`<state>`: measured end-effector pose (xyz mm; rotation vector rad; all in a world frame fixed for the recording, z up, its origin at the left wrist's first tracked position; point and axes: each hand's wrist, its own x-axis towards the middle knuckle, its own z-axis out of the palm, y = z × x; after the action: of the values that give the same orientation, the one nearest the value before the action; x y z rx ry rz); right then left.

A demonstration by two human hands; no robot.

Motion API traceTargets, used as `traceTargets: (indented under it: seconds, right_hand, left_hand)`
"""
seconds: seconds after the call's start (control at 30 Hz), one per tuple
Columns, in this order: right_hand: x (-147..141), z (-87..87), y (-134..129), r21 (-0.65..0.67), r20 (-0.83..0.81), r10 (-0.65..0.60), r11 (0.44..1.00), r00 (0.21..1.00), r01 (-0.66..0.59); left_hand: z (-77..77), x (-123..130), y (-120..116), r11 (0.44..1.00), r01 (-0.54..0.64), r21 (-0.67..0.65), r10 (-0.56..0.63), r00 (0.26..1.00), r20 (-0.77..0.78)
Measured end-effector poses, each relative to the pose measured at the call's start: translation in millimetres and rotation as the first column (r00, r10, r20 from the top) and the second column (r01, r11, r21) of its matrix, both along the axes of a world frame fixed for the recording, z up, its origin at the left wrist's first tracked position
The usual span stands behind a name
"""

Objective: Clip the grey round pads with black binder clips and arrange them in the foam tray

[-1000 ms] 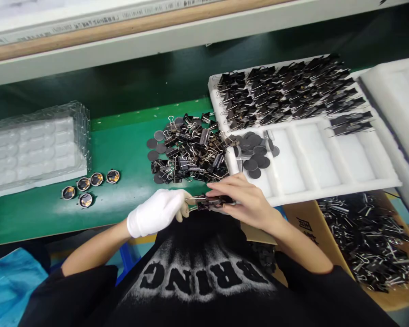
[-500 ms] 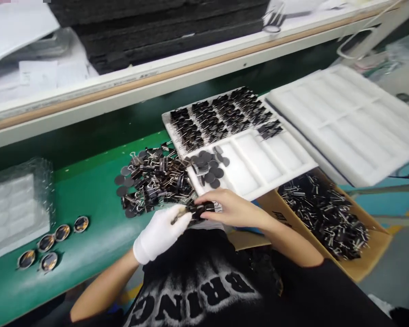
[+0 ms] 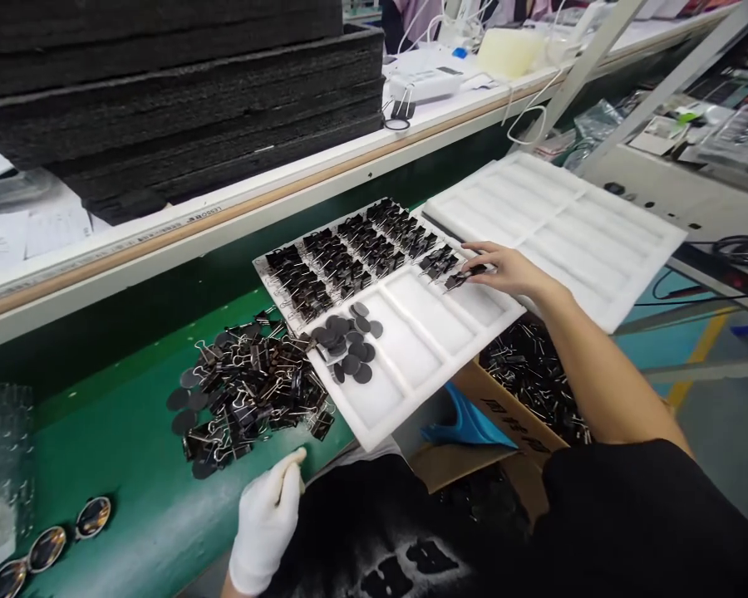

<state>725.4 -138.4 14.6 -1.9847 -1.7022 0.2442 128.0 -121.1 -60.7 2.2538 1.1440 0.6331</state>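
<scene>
My bare right hand (image 3: 502, 270) reaches over the right side of a white foam tray (image 3: 436, 365) and pinches a black binder clip (image 3: 467, 274) at the end of a row. Rows of black binder clips (image 3: 349, 257) fill the tray's far compartments. Round dark grey discs (image 3: 352, 345) lie loose in its near left compartment. My left hand (image 3: 268, 519), in a white glove, is closed near the table's front edge, with nothing visible in its fingers. Just beyond it is a heap of loose binder clips (image 3: 255, 386) with several more discs (image 3: 187, 399) along its left side.
Another white compartment tray (image 3: 554, 232) lies to the right. A cardboard box (image 3: 504, 415) of binder clips stands below, beside a blue object (image 3: 467, 423). Round amber-lensed pieces (image 3: 46, 548) rest on the green table (image 3: 118, 440) at left. Black foam sheets (image 3: 224, 108) are stacked on the shelf.
My right hand has moved away from my left, out to the tray's right side with a binder clip. The left hand has drawn back. The view has turned right.
</scene>
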Motion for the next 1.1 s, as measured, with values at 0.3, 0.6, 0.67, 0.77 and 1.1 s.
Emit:
traceTargets:
  seconds: [0.3, 0.6, 0.67, 0.77, 1.1]
  right_hand:
    - [11, -39.1, 19, 0.025, 0.056, -0.067, 0.998, 0.996, 0.066]
    - [-186, -43.8, 21, 0.308, 0.246, -0.029, 0.950, 0.969, -0.050]
    - [-232, -50.1, 23, 0.202, 0.228, 0.160, 0.957, 0.961, -0.207]
    - [-264, -59.0, 20, 0.192, 0.224, 0.176, 0.956, 0.959, -0.221]
    - [-268, -68.7, -4, 0.157, 0.172, 0.117, 0.977, 0.978, -0.145]
  left_hand:
    - [-3.7, 8, -2, 0.983, 0.071, 0.171, -0.069, 0.997, -0.017]
    - [-1.4, 10, -8, 0.982, 0.091, 0.163, -0.096, 0.995, 0.022]
    - [-1.7, 3, -11, 0.990, 0.061, 0.131, -0.065, 0.997, 0.033]
    - [-4.3, -22, -14, 0.993, -0.069, 0.093, 0.064, 0.997, 0.048]
    - [25.9, -176, 27, 0.570, -0.697, 0.434, 0.821, 0.468, -0.328]
